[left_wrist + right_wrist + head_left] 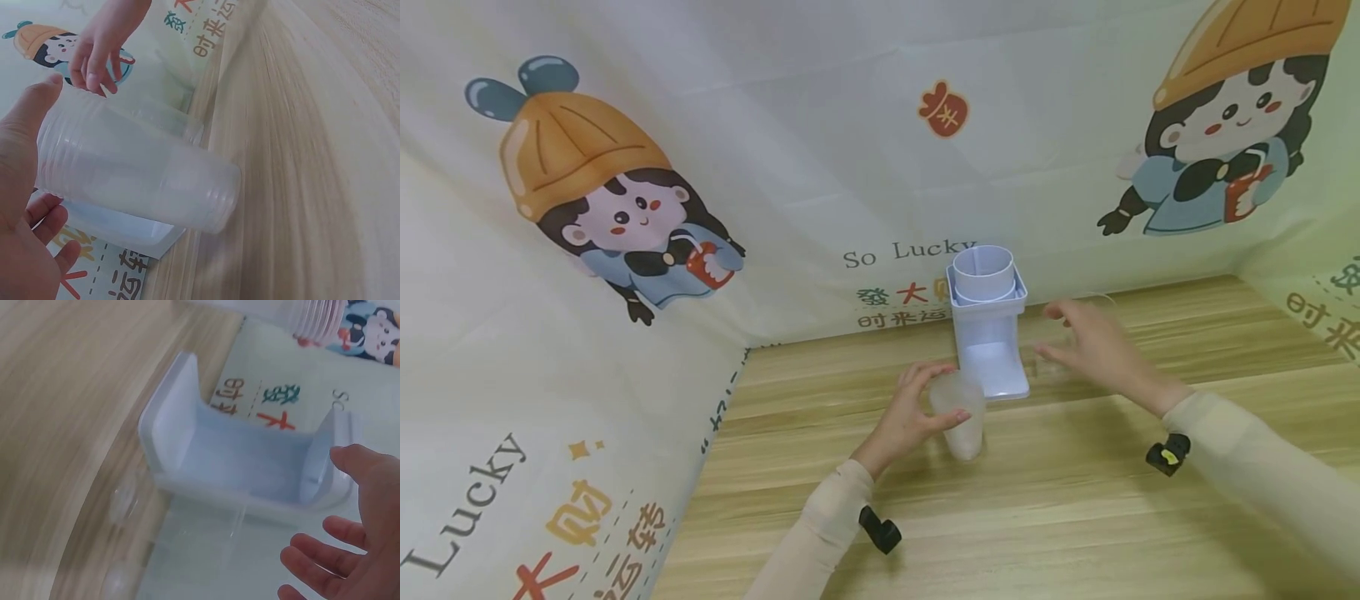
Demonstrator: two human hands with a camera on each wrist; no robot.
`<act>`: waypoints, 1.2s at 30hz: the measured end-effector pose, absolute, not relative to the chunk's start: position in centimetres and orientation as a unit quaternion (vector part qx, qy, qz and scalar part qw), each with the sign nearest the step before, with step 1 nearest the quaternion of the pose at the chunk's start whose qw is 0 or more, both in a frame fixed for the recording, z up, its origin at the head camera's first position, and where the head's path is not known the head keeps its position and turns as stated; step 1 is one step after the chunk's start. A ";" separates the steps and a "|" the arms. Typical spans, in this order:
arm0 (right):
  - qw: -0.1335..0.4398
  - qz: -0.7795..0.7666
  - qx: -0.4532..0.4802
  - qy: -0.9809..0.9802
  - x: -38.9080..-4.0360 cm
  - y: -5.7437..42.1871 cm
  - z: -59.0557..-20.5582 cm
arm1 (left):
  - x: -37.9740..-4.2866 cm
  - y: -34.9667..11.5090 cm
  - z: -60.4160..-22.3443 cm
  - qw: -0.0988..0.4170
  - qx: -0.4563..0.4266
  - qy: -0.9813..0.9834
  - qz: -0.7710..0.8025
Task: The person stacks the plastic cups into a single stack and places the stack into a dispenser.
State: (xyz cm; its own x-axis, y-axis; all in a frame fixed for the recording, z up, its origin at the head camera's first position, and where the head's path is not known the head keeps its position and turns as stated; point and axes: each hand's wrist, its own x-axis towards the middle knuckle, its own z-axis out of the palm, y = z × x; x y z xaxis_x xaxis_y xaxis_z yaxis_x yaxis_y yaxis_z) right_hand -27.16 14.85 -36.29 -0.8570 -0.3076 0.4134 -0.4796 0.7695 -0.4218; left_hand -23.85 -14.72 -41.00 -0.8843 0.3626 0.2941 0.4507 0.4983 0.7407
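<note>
"Nearest: pale sleeves, over wood-grain table. Next down?"

"White holder, upright near backdrop, round tube seated in top. That much apparently done."

"Hands?"

"Well apart. Right hand empty, fingers spread, just beside holder. Left hand clasping cup stack between thumb and fingers."

"Stack where?"

"Just before holder's base, toward left, outside tube. Resting on table or lifted: cannot tell."

"Left to do?"

"Release and placing of stack, probably. Roughly midway, at a guess."

"Smallest?"

"Clear piece by right hand, too faint to identify. Touched or not: cannot tell."
</note>
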 end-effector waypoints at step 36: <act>0.146 0.225 0.188 -0.945 -29.4 17.3 -38.4 | -23.9 -14.8 -41.2 0.065 -0.249 -0.863 -0.434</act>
State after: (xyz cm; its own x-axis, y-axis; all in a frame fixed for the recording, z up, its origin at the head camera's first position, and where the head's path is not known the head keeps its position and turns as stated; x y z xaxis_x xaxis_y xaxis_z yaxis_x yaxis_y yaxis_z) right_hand -29.36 17.25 -38.45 -0.8872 -0.2891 0.3595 -0.4199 0.8287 -0.3700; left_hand -23.94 -14.84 -41.20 -0.8677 0.3731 0.3286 0.4863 0.4998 0.7167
